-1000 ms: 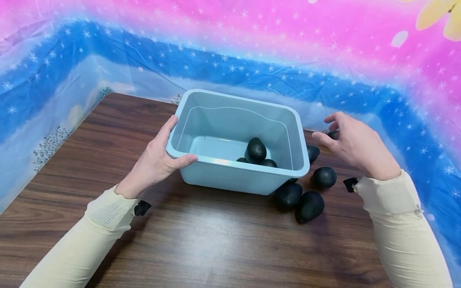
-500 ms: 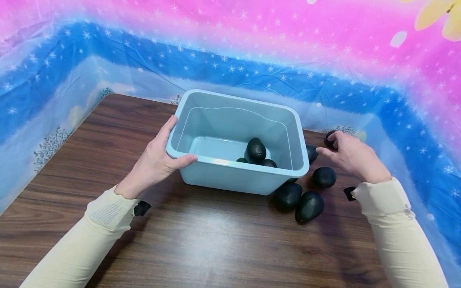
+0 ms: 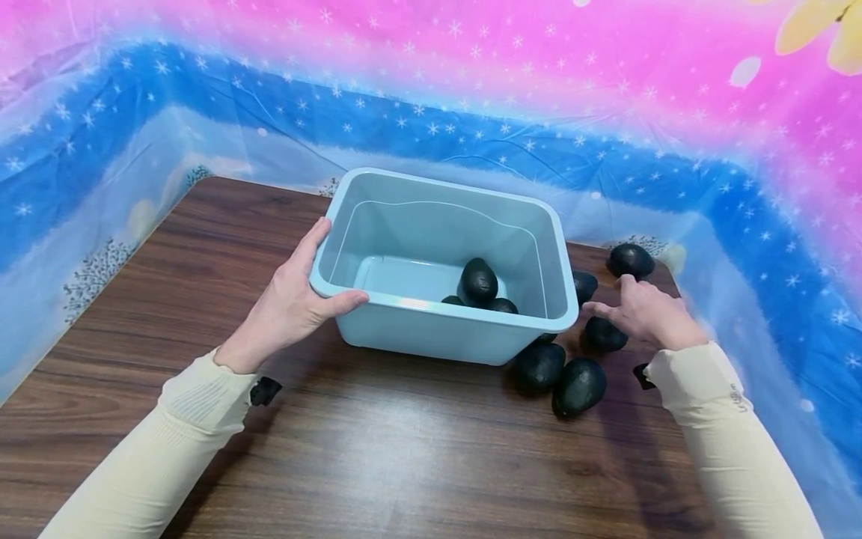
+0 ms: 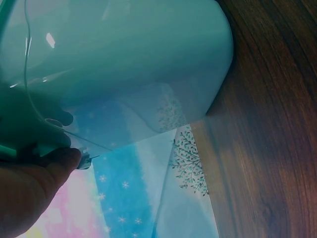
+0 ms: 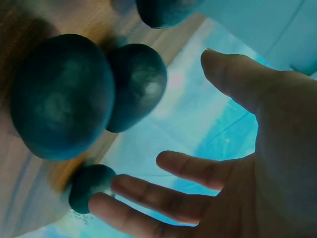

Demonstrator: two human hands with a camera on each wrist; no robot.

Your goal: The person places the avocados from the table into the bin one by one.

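My left hand (image 3: 286, 303) grips the near left corner of a pale blue-grey plastic bin (image 3: 431, 305), thumb along the front rim. In the left wrist view that hand's thumb (image 4: 29, 193) shows against the bin wall (image 4: 148, 64). Inside the bin, a dark avocado (image 3: 480, 281) sits above others partly hidden by the front wall. My right hand (image 3: 649, 313) hovers by an avocado (image 3: 604, 335) right of the bin and holds nothing. The right wrist view shows its fingers (image 5: 163, 196) spread beside a large avocado (image 5: 62, 96) and a second one (image 5: 136, 87).
Two avocados, one nearer the bin (image 3: 540, 367) and one in front (image 3: 581, 387), lie at the near right corner. Another avocado (image 3: 631, 260) sits near the table's far right edge. A snowflake-patterned cloth (image 3: 384, 120) surrounds the wooden table (image 3: 397, 457).
My right hand has come away from the far right avocado, moving toward me to the avocado nearer the front. The left hand and the bin have stayed in place.
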